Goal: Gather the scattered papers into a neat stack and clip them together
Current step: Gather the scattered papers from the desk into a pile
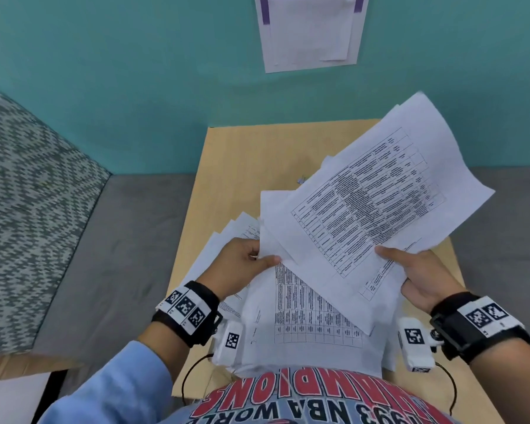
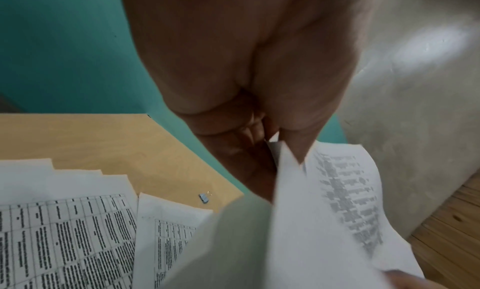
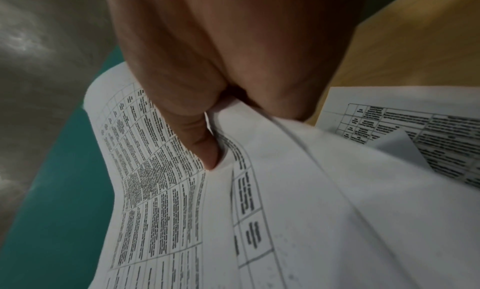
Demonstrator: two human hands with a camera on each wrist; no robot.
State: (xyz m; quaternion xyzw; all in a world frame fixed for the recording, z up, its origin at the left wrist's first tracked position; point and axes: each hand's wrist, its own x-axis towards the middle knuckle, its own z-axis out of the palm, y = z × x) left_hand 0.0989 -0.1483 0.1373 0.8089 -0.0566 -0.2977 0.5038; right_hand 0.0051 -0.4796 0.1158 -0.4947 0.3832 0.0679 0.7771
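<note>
Papers half gathered, both hands on the lifted bunch, clip not yet used.

Held sheets (image 1: 364, 203), printed w/ tables, sit mid-right of the head view above the counter (image 1: 242, 166); thin, light, floppy, they sag and fan, likely to slide apart, so best taken at opposite edges & tapped square. Left hand (image 1: 242, 264) pinches the left corner, thumb over curled fingers (image 2: 233, 129); right hand (image 1: 423, 276) grips the lower edge, thumb on top. More loose papers (image 2: 64, 232) lie on the wood counter below. Small binder clip (image 2: 204, 197) rests apart, centre of the left wrist view. Teal wall (image 1: 120, 71) behind, w/ pinned sheets (image 1: 309, 29) at top; patterned cushion (image 1: 28, 209) at left.
</note>
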